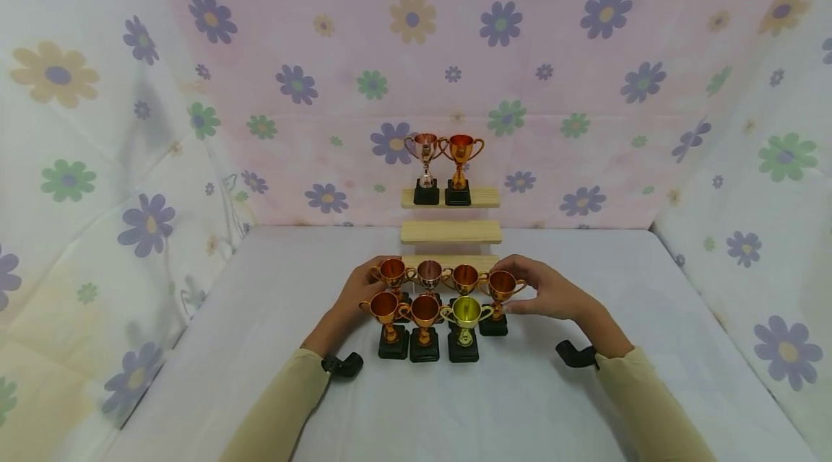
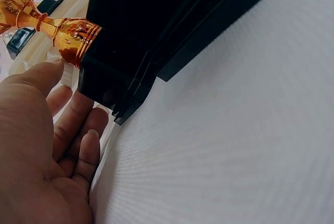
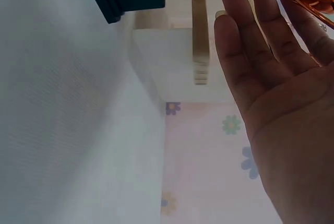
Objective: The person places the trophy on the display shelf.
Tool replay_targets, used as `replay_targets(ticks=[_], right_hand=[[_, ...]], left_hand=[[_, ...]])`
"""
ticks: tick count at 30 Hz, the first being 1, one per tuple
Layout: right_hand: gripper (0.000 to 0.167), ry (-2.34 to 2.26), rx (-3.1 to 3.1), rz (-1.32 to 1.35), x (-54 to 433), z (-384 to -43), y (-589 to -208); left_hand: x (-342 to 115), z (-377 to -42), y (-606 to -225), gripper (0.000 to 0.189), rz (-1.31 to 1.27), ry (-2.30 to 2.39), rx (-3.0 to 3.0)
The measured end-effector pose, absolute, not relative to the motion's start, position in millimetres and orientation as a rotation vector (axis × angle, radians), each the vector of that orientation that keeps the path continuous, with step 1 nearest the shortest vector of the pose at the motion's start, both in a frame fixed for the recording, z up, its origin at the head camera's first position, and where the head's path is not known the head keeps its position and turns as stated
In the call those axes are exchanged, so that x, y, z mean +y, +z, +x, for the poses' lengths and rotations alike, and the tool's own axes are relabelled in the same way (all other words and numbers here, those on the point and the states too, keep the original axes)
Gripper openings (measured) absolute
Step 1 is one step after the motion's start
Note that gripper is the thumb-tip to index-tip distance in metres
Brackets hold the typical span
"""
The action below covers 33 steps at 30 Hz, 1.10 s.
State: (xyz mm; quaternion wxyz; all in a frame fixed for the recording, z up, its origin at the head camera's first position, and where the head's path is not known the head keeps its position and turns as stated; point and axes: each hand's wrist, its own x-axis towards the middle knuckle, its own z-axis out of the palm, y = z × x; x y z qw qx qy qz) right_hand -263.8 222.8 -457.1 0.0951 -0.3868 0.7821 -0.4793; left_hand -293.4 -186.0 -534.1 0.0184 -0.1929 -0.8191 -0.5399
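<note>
Trophies (image 1: 425,310) stand between our relaxed left hand (image 1: 357,289) and relaxed right hand (image 1: 546,290), neither gripping; we judge them light, stiff and slippery, best pinched at the stems (image 1: 425,337).

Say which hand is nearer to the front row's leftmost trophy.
Left. The left hand is close behind that trophy, slightly to its left; the right hand is farther right, by the rightmost trophy.

Beige sleeves (image 1: 279,408) are worn with black wrist cameras (image 1: 349,366).
</note>
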Motion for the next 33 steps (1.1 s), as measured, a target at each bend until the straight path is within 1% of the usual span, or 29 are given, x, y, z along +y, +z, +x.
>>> replay_targets(ticks=[8, 19, 28, 33], right_hand=[[0.048, -1.388, 2.378, -1.087, 217, -263, -461], [0.047, -1.39, 2.455, -1.065, 222, -263, -453], [0.044, -1.46, 2.442, -1.157, 230, -264, -443], [0.043, -1.484, 2.442, -1.148, 230, -266, -439]], left_hand=[[-185, -291, -533, 0.045, -0.585, -1.701, -2.55], [-184, -292, -532, 0.045, -0.547, -1.673, -2.567], [-184, -293, -532, 0.046, -0.543, -1.684, -2.571], [-185, -293, -531, 0.047, -0.554, -1.678, -2.565]])
